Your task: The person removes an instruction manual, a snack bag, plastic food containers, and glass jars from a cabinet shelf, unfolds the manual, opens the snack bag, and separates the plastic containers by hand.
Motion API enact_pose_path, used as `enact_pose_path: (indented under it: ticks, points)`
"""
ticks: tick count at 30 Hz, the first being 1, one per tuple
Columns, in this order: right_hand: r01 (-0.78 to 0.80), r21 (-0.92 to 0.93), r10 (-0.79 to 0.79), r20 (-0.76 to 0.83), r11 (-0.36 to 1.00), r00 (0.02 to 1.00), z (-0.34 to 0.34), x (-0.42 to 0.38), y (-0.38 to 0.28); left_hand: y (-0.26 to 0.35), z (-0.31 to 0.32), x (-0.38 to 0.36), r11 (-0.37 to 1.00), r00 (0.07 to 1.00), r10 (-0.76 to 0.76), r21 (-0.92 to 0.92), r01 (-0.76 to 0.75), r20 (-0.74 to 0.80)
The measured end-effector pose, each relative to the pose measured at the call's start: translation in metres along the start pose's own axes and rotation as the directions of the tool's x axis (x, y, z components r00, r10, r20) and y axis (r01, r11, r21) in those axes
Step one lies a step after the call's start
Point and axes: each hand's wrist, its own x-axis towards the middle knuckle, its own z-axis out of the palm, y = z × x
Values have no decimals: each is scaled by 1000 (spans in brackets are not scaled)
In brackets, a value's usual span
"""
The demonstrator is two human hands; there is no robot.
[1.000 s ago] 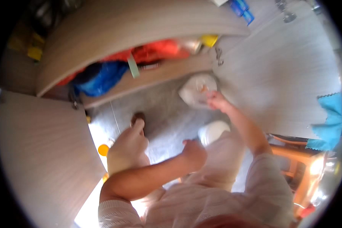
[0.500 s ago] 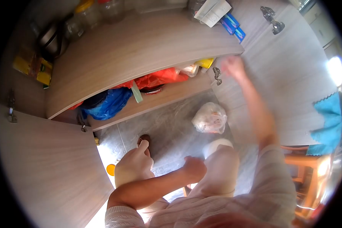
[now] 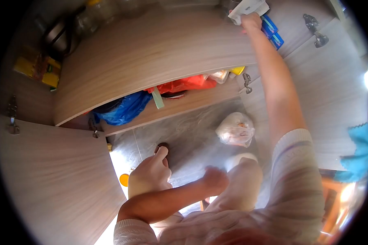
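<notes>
At the upper right of the cabinet shelf, my right hand (image 3: pixel 251 22) has its fingers closed at the lower edge of a white printed paper packet (image 3: pixel 246 9). The packet lies beside some small blue boxes (image 3: pixel 270 26). My fingertips are partly hidden against the paper. My left hand (image 3: pixel 216 181) is curled into a fist beside my bent knee, and nothing shows in it. Below the shelf (image 3: pixel 159 53), a blue plastic bag (image 3: pixel 126 109) and a red plastic bag (image 3: pixel 188 83) fill part of the lower compartment.
Both cabinet doors stand open, the left door (image 3: pixel 53 171) and the right door (image 3: pixel 329 94). A tied clear plastic bag (image 3: pixel 236 129) sits on the grey floor. Glass jars and a yellow packet (image 3: pixel 39 70) stand at the shelf's left. A turquoise cloth (image 3: pixel 357 151) hangs at right.
My right hand has risen from beside the lower door hinge to the white paper packet on the shelf. The view has shifted slightly. My left hand stays by my knee.
</notes>
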Motion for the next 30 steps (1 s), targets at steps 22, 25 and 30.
enact_pose_path:
  ticks: [22, 25, 30]
  points:
    - [-592, 662, -330, 746, 460, 578, -67, -193, 194, -30, -71, -8, 836, 586, -468, -546, 51, -662]
    - [-616, 641, -295, 764, 459, 575, -75, -240, 182, -27, -76, -6, 757, 532, -548, -654, -14, -646]
    - [-674, 706, -340, 702, 218, 626, -57, -282, 196, -12, -67, 8, 850, 647, -422, -526, 38, -635]
